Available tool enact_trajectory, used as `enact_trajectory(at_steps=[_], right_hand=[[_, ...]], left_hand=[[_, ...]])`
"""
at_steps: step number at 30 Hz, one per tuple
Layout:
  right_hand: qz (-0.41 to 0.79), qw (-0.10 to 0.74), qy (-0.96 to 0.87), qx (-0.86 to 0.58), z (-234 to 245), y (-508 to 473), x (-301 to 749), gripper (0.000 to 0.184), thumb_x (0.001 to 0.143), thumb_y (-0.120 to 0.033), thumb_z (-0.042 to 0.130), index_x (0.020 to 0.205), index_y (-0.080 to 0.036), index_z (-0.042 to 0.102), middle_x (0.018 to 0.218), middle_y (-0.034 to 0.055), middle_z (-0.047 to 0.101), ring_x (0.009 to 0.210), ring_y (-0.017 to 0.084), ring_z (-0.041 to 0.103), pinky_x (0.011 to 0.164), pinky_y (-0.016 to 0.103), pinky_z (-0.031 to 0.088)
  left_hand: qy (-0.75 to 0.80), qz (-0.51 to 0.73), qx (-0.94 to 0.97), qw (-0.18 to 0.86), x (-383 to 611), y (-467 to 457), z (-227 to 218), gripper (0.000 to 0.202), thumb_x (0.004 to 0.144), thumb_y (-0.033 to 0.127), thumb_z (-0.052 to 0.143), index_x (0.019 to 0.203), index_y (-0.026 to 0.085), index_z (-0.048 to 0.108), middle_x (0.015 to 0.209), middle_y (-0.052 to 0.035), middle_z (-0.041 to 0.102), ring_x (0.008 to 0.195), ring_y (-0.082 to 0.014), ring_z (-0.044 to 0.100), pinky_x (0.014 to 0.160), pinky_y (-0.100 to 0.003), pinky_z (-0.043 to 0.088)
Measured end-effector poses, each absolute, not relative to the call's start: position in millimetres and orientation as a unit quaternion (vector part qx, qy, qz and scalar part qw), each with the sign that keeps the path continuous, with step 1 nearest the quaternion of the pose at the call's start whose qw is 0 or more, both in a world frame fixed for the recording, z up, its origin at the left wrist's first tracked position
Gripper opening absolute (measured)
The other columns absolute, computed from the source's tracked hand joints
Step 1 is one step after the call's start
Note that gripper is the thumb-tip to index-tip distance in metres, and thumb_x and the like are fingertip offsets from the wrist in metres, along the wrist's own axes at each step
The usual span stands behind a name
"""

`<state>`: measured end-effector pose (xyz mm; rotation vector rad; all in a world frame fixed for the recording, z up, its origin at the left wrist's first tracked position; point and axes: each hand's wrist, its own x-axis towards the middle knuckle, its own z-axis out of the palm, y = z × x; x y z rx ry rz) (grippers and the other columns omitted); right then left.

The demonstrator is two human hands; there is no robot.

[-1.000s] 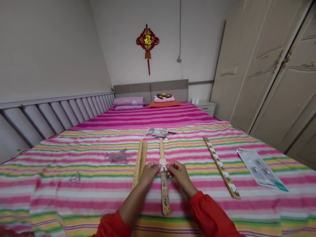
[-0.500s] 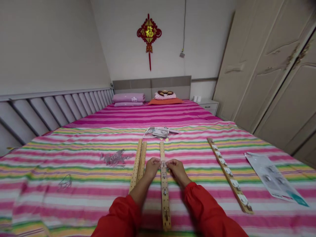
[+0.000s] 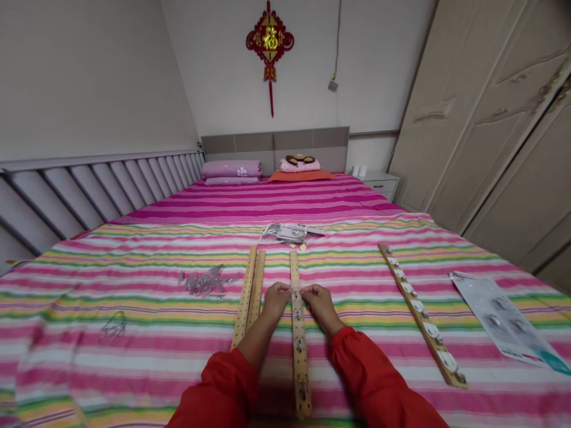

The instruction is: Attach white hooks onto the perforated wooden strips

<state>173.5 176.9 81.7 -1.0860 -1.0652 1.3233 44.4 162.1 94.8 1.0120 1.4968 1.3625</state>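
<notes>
My left hand [image 3: 275, 301] and my right hand [image 3: 321, 304] meet from either side over the middle perforated wooden strip [image 3: 299, 371]. Both are closed in a pinch at the edges of a small clear-backed metal hook [image 3: 295, 293], which lies on or just above the strip; I cannot tell whether it is stuck down. Nearer to me, several metal hooks [image 3: 300, 345] sit in a row along the same strip. Left of it, beside my left forearm, lie two more perforated strips [image 3: 244, 300], with no hooks showing on them.
A wooden strip with white hooks [image 3: 432, 331] lies to the right, next to a clear package [image 3: 506, 318]. On the left are a pile of clear pieces [image 3: 207, 281] and a thin clear tangle [image 3: 115, 325]. Beyond the strips lies a plastic bag [image 3: 288, 232]. Everything rests on a striped bedsheet [image 3: 156, 380].
The camera view has tilted down slightly, so the background sits higher. Both hands stay pinched at the small hook on the middle strip, with barely any shift.
</notes>
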Motion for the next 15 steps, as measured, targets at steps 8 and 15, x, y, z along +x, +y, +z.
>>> enact_trajectory(at_steps=[8,15], right_hand=[[0.536,0.537,-0.462,-0.461,77.8,178.6,174.2,0.019,0.056,-0.034,0.069,0.054,-0.019,0.057,0.039,-0.0057,0.049,0.036,0.008,0.036,0.036,0.022,0.027],[0.514,0.539,-0.481,-0.462,66.9,181.1,174.7,0.019,0.06,-0.035,0.067,0.057,-0.019,0.057,0.041,-0.0057,0.051,0.036,0.009,0.039,0.036,0.023,0.031]], left_hand=[[0.62,0.536,0.404,0.406,44.9,165.2,87.7,0.008,0.058,0.02,0.064,0.058,0.017,0.056,0.048,0.0054,0.054,0.05,-0.0113,0.054,0.054,-0.022,0.041],[0.622,0.529,0.433,0.383,44.9,163.6,80.3,0.011,0.063,0.02,0.063,0.073,0.017,0.061,0.063,0.0024,0.059,0.062,-0.0126,0.057,0.063,-0.024,0.046]])
